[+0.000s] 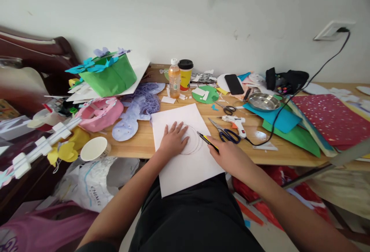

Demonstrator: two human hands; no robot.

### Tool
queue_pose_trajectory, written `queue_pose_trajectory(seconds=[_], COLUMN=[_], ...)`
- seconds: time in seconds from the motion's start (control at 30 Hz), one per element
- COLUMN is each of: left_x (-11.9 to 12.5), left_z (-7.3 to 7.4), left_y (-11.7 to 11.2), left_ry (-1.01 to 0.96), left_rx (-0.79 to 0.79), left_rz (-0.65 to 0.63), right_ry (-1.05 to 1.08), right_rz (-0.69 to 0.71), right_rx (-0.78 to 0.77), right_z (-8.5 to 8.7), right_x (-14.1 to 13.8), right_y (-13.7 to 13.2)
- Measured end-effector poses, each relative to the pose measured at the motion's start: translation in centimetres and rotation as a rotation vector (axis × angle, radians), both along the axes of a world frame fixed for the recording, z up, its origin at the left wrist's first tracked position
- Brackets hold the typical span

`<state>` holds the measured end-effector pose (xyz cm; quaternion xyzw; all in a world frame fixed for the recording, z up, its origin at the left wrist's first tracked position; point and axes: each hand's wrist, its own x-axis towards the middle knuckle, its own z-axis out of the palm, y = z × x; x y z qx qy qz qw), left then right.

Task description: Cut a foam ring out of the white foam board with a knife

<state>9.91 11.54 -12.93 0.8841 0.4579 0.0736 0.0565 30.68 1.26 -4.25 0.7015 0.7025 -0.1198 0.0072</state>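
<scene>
A white board [185, 175] lies on the wooden table's front edge and sticks out over my lap. Circle outlines [194, 152] show on it. My left hand [174, 139] rests flat on the board, fingers spread, over the left part of the circles. In my right hand [224, 152] is a yellow and black utility knife [208, 142], gripped with its tip pointing up and left, close to the circles' right edge. Whether the blade touches the board I cannot tell. Just right of the board lie dark-handled scissors [229, 134] and a white glue gun [234, 122].
The glue gun's black cord [277, 119] runs up to a wall socket [332, 31]. Behind the board stand a bottle [174, 80] and a yellow cup [185, 76]. A metal bowl [264, 101] sits at right. Paper crafts, a pink ring [100, 115] and a paper cup [95, 148] crowd the left.
</scene>
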Motion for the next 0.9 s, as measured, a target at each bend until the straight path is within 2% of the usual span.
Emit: queue_pose_trajectory(seconds=[0.27,0.4,0.57,0.7,0.8,0.9], left_x=[0.2,1.0,2.7,3.0,2.4,1.6], left_z=[0.1,0.2,0.2,0.8,1.8,2.2], left_y=[0.0,-0.9,-2.1,-1.6,-0.6,0.7], left_ry=[-0.002,0.009,0.047,0.056,0.099,0.113], left_rx=[-0.010,-0.027,-0.083,-0.090,-0.069,-0.008], left_rz=[0.032,0.091,0.205,0.130,0.026,0.000], right_ry=[0.094,0.221,0.292,0.215,0.197,0.210], right_rz=[-0.067,-0.098,-0.117,-0.069,-0.026,0.009], right_rx=[-0.037,-0.039,-0.084,-0.020,0.015,0.026], right_z=[0.0,0.5,1.4,0.9,0.0,-0.2], right_x=[-1.0,-0.8,1.0,2.0,2.1,1.8], right_y=[-2.2,-1.4,0.2,2.0,3.8,5.3])
